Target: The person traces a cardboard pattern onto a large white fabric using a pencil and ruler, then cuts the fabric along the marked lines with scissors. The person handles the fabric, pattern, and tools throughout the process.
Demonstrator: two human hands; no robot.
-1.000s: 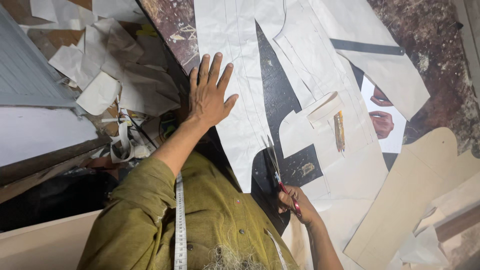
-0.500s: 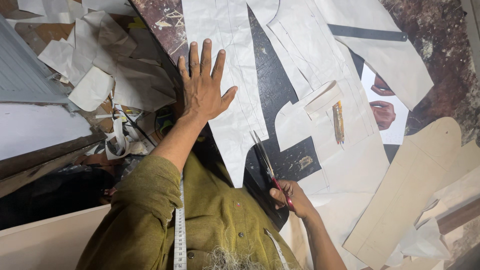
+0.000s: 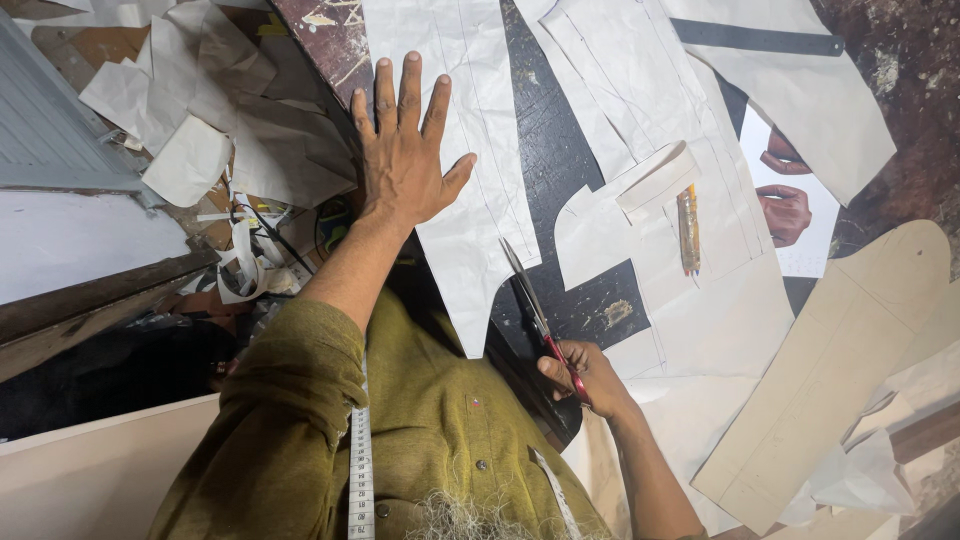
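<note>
Since half a second ago, the scissors (image 3: 535,310) have advanced a little along the edge of the long paper pattern piece (image 3: 470,150), and the left hand (image 3: 405,155) has kept its place on it. That left hand lies flat with fingers spread wide, pinning the paper to the dark, worn worktop (image 3: 555,140). The right hand (image 3: 580,375) is closed around the red handles of the scissors; the blades point away from the person, their tips at the paper's right edge, though whether the blades are parted is hard to tell.

To the right lie more pale paper pieces (image 3: 640,90), overlapping so that their outlines are partly hidden, with a pencil (image 3: 688,228) resting on them. A printed picture (image 3: 790,200) is mostly covered by paper. A tan cardboard shape (image 3: 850,340) runs off toward the lower right. Crumpled paper scraps (image 3: 190,110) pile up at the upper left, cut off by the frame's edge.

An olive-green shirt (image 3: 430,430) fills the bottom of the view, with a white measuring tape (image 3: 361,470) hanging over the shoulder. The lower part of the body is out of view.
</note>
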